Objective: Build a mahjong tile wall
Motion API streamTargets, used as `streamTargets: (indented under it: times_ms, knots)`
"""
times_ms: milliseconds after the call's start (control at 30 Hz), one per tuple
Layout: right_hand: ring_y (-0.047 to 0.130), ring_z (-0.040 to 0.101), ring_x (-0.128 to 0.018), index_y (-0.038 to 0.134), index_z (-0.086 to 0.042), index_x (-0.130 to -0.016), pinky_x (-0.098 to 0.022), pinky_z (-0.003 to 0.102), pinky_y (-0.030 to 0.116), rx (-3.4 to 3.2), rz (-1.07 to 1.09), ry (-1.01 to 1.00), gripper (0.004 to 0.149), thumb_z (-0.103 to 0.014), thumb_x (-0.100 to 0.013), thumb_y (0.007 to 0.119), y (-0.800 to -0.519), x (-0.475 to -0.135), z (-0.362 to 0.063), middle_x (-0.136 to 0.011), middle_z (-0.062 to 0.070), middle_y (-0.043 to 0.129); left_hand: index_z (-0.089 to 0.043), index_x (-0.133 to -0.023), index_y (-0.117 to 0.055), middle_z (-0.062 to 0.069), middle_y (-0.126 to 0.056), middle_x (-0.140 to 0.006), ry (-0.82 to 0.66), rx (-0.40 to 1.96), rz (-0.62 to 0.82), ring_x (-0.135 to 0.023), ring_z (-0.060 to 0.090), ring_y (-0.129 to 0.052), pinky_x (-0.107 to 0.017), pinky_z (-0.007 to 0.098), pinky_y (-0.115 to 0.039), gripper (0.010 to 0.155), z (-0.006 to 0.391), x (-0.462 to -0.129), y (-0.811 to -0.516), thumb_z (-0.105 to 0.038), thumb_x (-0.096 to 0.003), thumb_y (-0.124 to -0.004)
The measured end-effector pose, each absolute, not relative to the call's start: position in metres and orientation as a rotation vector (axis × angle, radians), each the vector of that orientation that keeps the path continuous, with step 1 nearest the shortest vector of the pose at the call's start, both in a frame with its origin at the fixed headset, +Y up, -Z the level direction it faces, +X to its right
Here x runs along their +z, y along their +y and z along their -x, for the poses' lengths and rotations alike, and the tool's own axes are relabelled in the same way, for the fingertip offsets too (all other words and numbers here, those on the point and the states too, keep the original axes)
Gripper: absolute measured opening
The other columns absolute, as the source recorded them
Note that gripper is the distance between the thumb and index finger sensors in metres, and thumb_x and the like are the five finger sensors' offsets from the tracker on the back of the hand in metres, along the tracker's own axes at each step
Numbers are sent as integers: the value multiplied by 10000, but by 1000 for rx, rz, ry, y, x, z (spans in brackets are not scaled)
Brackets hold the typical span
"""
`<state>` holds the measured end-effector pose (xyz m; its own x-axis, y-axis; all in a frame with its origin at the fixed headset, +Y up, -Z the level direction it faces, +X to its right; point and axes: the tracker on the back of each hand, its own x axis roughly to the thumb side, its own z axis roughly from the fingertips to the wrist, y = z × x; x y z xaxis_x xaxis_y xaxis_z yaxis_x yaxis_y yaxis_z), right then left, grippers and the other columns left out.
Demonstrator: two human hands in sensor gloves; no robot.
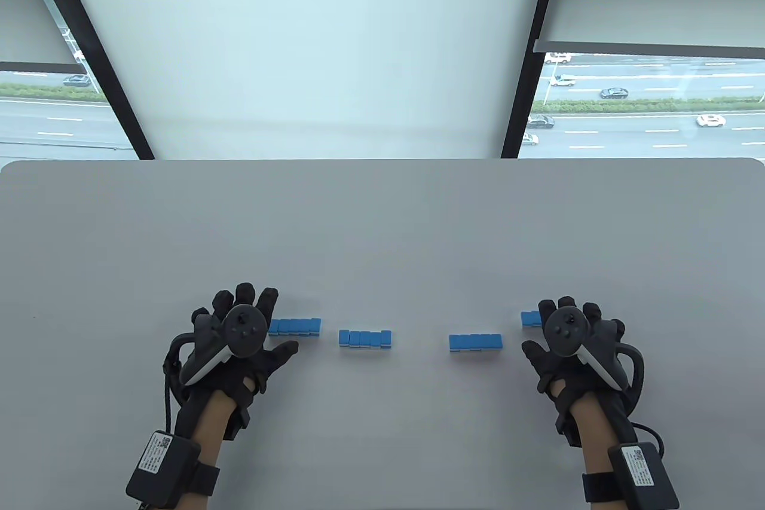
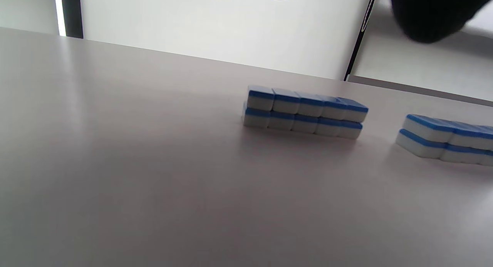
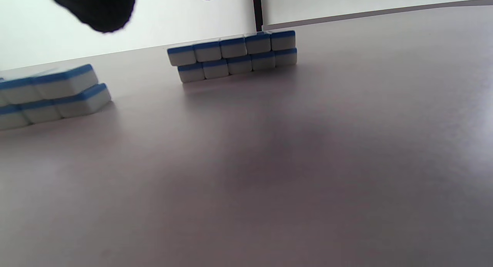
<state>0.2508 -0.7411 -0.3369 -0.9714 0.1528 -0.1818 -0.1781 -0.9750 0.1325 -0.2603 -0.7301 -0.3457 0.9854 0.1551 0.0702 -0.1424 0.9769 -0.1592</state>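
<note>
Tabletop (image 1: 382,223): four short mahjong tile stacks were laid out in a broken line near its front edge, each two tiles high, blue backs up.
Far-left stack (image 1: 294,327): five tiles long, placed just beside the left hand's fingers; contact could not be told.
Centre-left stack (image 1: 365,338): set apart from its neighbours, slightly nearer the front edge.
Centre-right stack (image 1: 476,342): placed well apart from the centre-left stack.
Far-right stack (image 1: 530,318): partly hidden behind the right hand.
Left hand (image 1: 242,333): held palm down, fingers spread and relaxed, nothing gripped.
Right hand (image 1: 571,333): held palm down, fingers spread loosely, nothing gripped.
Window: a road with cars was seen beyond.
</note>
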Motion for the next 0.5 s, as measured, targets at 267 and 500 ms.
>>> streamTargets:
  times_ms: [267,500]
  knots:
    - [196,429,-1014,312,-363,-1057,-651,654,148,2970,332,148,790,-643,-410,667,-729,-340,-248,-1145,31,223,-348,-1124,-317,56,-289,-1210,-109,136,99,-1086,470,-280,-691,769,-282,917,256,-349,-722,-734,-375,-679]
    - [346,480,-1009,356,-307,-1064,-689,656,291,2794,606,236,802,-636,-408,680,-704,-368,-264,-1135,91,320,-328,-1126,-338,66,-312,-1208,-117,140,135,-1084,467,-303,-692,763,-292,895,255,-349,-727,-709,-394,-686]
